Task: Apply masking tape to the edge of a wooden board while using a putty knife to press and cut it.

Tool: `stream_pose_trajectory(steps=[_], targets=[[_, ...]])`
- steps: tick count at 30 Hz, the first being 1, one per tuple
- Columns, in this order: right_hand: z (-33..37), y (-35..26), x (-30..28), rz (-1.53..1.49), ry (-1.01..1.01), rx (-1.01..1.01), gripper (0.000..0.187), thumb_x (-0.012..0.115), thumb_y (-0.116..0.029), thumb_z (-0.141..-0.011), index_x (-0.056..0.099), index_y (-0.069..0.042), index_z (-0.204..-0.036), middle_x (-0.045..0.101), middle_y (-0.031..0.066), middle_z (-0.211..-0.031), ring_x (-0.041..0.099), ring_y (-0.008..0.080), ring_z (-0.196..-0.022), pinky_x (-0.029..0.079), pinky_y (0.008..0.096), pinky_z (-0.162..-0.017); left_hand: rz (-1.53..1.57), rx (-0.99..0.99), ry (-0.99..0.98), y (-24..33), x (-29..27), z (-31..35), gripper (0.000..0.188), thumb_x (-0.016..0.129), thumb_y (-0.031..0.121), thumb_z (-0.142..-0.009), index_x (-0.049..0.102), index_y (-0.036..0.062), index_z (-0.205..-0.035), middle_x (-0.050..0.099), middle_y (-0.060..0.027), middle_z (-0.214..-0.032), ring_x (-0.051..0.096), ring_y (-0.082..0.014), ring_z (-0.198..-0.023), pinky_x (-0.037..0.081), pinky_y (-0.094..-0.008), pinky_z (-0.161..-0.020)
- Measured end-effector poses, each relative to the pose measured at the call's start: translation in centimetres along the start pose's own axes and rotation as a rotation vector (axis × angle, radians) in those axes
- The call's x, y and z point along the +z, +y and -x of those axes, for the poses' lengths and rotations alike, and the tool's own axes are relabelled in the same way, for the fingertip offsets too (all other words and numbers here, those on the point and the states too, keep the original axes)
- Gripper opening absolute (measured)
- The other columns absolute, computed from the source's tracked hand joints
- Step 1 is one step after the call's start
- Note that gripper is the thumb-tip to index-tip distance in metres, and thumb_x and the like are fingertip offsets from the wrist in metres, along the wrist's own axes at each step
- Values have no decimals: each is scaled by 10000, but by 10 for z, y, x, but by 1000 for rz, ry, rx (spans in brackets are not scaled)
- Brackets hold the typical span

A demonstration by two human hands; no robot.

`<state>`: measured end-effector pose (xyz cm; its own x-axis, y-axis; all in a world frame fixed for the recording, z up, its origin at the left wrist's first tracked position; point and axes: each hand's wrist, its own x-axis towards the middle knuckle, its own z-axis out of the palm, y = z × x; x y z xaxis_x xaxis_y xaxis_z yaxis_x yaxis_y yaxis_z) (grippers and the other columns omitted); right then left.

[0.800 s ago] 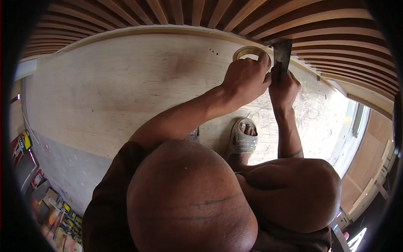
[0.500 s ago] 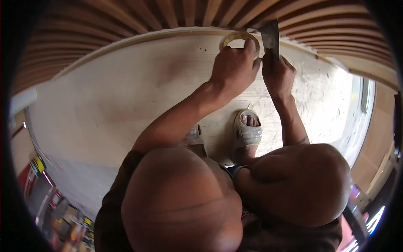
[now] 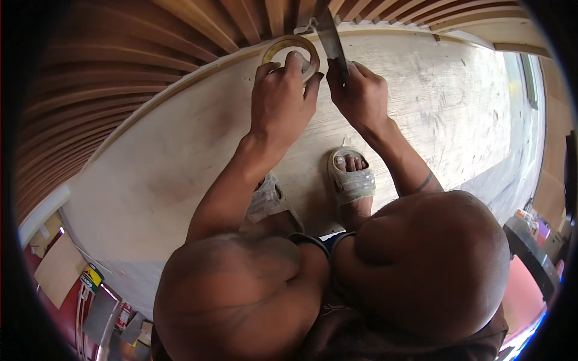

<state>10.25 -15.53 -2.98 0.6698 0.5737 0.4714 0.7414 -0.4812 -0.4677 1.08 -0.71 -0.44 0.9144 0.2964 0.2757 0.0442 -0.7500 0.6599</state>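
My left hand is closed around a tan ring-shaped roll of tape, with a finger reaching into its hole. Just right of it, my right hand grips a putty knife with a dark, flat metal blade pointing up toward the slats. A small whitish strip or hook-like bit shows beside the blade tip; I cannot tell what it is attached to. The roll and knife are close together, in front of the lower ends of the brown wooden slats.
My sandalled feet stand on a pale, stained wooden board. A light strip edges the slats. Cluttered items, including a yellow and black package, lie at the lower left. A dark curved object is at the right.
Both hands, with the tape roll and the putty knife, sit farther left in the picture. The whole view has also turned, showing more slats on the left.
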Motion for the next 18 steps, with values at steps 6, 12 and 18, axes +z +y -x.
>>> stream_pose_trajectory(steps=[6, 12, 18], targets=[[-6, 16, 13, -24, 19, -44, 127, 738, -160, -939, 691, -55, -993, 664, 113, -713, 660, 364, -558, 542, 453, -502, -77, 9, -74, 9, -1, 7, 230, 766, 125, -935, 584, 11, -1017, 726, -172, -729, 726, -370, -727, 487, -474, -1008], [-12, 7, 17, -36, 57, -64, 130, 777, -118, -919, 722, -54, -1018, 659, 120, -697, 656, 332, -544, 518, 423, -469, -122, 0, -22, 8, -5, 10, 227, 762, 98, -930, 583, 6, -1036, 747, -184, -810, 738, -370, -832, 423, -505, -1141], [-13, -15, 19, -16, 16, 37, 250, 784, -162, -915, 743, 4, -1098, 667, 133, -664, 662, 323, -515, 523, 426, -465, -52, -3, -42, -2, -8, 18, 202, 756, 30, -902, 589, 2, -1012, 774, -192, -907, 741, -373, -875, 371, -534, -1211]])
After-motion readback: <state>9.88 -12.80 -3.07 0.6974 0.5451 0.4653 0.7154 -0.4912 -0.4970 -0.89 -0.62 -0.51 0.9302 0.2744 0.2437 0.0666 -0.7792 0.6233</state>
